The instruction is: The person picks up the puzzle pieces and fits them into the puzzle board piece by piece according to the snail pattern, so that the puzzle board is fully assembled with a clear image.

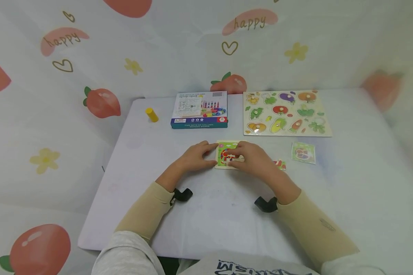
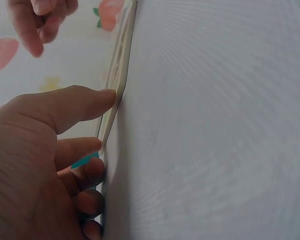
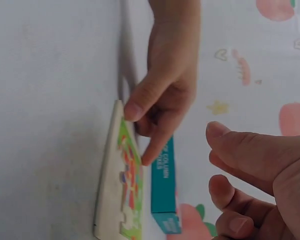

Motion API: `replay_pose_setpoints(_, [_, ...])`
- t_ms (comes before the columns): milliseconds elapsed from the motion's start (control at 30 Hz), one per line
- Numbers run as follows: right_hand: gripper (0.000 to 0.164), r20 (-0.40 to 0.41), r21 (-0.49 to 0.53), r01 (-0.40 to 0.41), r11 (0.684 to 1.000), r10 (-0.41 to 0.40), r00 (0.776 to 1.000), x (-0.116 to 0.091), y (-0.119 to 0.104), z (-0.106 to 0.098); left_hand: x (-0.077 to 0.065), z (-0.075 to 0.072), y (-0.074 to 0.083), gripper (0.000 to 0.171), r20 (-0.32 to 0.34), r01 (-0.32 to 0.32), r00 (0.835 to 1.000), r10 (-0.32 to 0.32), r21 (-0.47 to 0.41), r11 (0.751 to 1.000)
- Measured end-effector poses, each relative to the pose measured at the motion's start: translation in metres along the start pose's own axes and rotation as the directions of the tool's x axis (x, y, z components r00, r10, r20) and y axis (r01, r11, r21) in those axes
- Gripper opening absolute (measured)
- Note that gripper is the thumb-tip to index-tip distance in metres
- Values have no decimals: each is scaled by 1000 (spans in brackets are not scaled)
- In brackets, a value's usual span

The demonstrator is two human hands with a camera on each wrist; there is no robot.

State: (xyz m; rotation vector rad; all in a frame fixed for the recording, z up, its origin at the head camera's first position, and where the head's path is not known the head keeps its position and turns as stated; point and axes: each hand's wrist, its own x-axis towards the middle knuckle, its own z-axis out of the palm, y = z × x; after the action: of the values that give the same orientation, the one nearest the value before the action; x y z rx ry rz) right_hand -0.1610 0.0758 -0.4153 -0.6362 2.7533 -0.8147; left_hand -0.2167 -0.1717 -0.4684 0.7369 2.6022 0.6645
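Observation:
A small wooden puzzle board (image 1: 221,166) with a green, red and blue picture lies flat on the table, partly covered by the right hand. My left hand (image 1: 198,156) is at its left side, thumb and index fingertip touching the edge. Over the board's right part is my right hand (image 1: 252,158); in the right wrist view its thumb and index finger (image 3: 247,152) are apart, with nothing visible between them. Loose red, white and green puzzle pieces (image 1: 280,165) lie beside the right wrist, partly hidden by it. A square picture card (image 1: 303,153) lies further right.
At the back stand a flat toy box (image 1: 199,110) and, to its right, a large vegetable peg puzzle (image 1: 287,114). A yellow cylinder (image 1: 152,115) lies at the back left. Behind the table (image 1: 206,214) hangs a peach-printed cloth (image 1: 179,46).

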Motion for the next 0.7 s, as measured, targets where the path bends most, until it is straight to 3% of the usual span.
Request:
replay_pose_setpoints(233, [43,-93,28,10,1000,-7,996,-19,0,-12,0,1,3,71,0,13,1000,-13,10,1000])
replay_pose_setpoints(700, [42,-167,32,-20,999,25,986,-45,22,-32,1,1,2,70,6,18,1000,-18,8,1000])
